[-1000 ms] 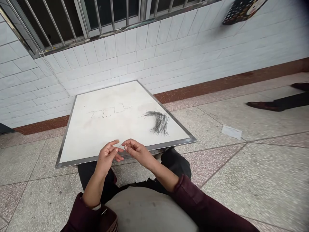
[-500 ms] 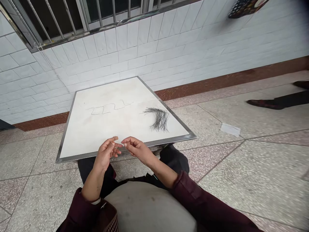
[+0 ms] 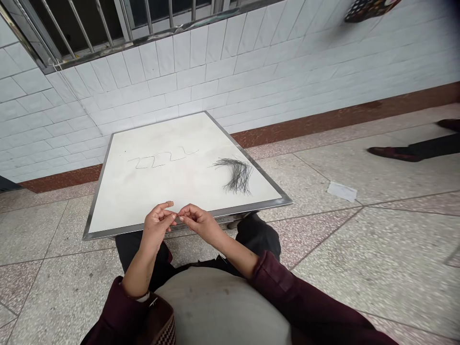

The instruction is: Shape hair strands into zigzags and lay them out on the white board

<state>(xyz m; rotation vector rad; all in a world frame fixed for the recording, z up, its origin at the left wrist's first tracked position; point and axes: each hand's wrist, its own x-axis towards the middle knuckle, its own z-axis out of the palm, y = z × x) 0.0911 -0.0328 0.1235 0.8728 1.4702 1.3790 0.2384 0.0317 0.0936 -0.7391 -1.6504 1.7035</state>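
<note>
My left hand (image 3: 157,225) and my right hand (image 3: 198,221) meet fingertip to fingertip just above the near rim of a white board (image 3: 104,233) resting across my lap. They pinch a very thin dark strand between them; it is barely visible. A loose bundle of dark strands (image 3: 235,175) lies on the board's right side, beyond my right hand. Farther back on the board, several thin strands bent into zigzags (image 3: 161,159) lie in a row.
A white tiled wall (image 3: 251,72) with a barred window rises behind the board. On the stone floor to the right lie a scrap of paper (image 3: 342,190) and another person's shoe (image 3: 391,153). A dotted object (image 3: 370,7) hangs at the top right.
My fingertips have closed together from a small gap. The strand that hung below my left fingers half a second ago no longer shows.
</note>
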